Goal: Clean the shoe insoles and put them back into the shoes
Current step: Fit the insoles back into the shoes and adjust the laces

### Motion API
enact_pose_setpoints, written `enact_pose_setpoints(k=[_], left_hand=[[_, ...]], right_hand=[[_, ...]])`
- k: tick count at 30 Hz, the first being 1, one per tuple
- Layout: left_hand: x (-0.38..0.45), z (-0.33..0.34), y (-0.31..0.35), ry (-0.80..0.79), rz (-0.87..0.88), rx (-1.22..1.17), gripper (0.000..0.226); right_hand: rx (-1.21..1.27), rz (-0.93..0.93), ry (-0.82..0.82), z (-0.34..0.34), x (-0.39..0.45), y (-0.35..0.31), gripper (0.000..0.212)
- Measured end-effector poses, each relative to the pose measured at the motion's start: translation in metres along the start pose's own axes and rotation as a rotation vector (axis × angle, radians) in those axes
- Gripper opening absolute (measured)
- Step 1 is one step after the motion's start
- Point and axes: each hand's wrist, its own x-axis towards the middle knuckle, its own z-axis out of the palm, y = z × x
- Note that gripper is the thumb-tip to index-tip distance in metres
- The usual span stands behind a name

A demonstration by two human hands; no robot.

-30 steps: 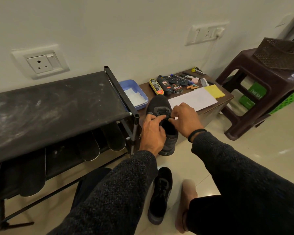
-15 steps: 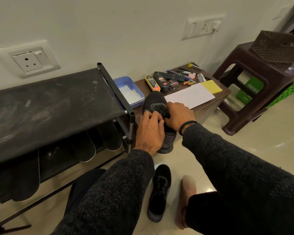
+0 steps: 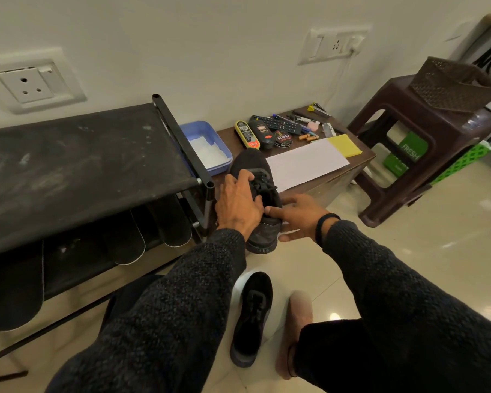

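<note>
A black shoe (image 3: 250, 163) lies on the near edge of the low brown table (image 3: 349, 168), its heel hanging toward me. My left hand (image 3: 238, 202) grips the tongue and laces at the shoe's opening. On the shoe's right side, my right hand (image 3: 295, 214) lies at the heel, index finger straight and pointing into the opening, the other fingers relaxed. The second black shoe (image 3: 251, 316) lies on the floor below. Several dark insoles (image 3: 129, 242) hang from the lower tier of the black shoe rack (image 3: 77, 163) at left.
On the table sit a blue tray (image 3: 201, 131) with white powder, shoe polish items (image 3: 264, 134), a remote, pens, a white sheet (image 3: 304, 163) and a yellow cloth (image 3: 343, 144). A brown plastic stool (image 3: 417, 137) carrying a basket stands at right. My bare foot (image 3: 295, 330) rests on the tiled floor.
My right hand has let go of the laces and dropped to the shoe's heel side, fingers now spread. My left hand has moved up over the tongue.
</note>
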Motion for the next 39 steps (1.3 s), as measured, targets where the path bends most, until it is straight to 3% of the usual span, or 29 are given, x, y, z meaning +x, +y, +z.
enact_pose_setpoints(k=[5,10,16,20,26,32,36,39], left_hand=[[0.003,0.001,0.003,-0.035,-0.024,-0.028,0.052],[-0.01,-0.007,0.004,-0.103,0.086,-0.08,0.066],[-0.04,-0.035,0.021,0.008,0.407,-0.031,0.03],[-0.072,-0.056,0.029,-0.007,0.44,0.051,0.025],[-0.129,-0.077,0.044,-0.034,0.428,0.178,0.027],[-0.168,-0.077,0.042,-0.268,0.313,0.194,0.046],[-0.186,-0.084,0.033,-0.269,0.393,0.093,0.019],[-0.191,-0.085,0.023,-0.553,0.329,0.137,0.014]], right_hand=[[-0.007,0.133,-0.021,0.006,-0.004,0.003,0.035],[-0.165,-0.015,0.088,0.009,-0.012,0.009,0.019],[-0.281,-0.175,0.202,0.009,-0.055,0.02,0.021],[-0.427,-0.261,0.273,0.008,-0.101,0.028,0.034],[-0.551,-0.262,0.318,0.02,-0.171,0.049,0.028],[-0.385,-0.087,0.196,0.03,-0.202,0.088,0.035],[-0.342,0.032,0.119,0.037,-0.201,0.113,0.027],[-0.325,0.076,0.104,0.047,-0.187,0.129,0.027]])
